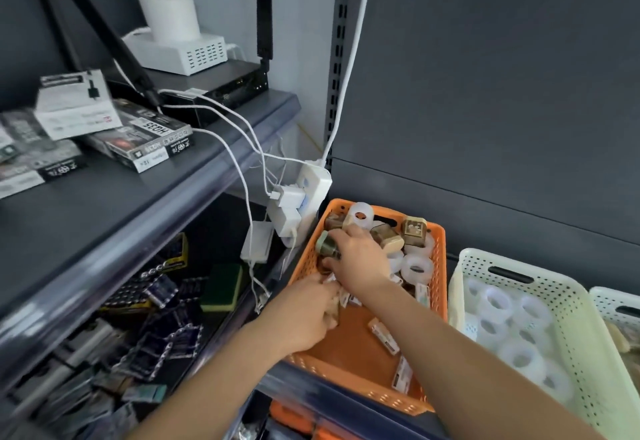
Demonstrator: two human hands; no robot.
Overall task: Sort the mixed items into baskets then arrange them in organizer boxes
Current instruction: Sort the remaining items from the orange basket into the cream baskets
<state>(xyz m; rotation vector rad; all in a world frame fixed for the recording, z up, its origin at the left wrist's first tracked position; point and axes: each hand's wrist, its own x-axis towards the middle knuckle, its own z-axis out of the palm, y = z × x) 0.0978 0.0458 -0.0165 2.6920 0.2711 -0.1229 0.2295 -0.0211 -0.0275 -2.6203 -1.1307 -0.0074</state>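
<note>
Inside the orange basket (438,266), a round item (325,245) was pinched by the right hand (358,259) and packets (341,298) seemingly gripped by the left hand (306,316); each kind was best carried separately to the baskets (464,301) at 3 o'clock.

in front of you the dark shelf (294,387) carries an orange basket (381,396), with a pale green basket (554,301) just beside it on your right and a white basket (620,302) at the far edge. to your left a higher grey shelf (104,218) bears flat printed boxes (138,141) and a black router (221,89).
</note>
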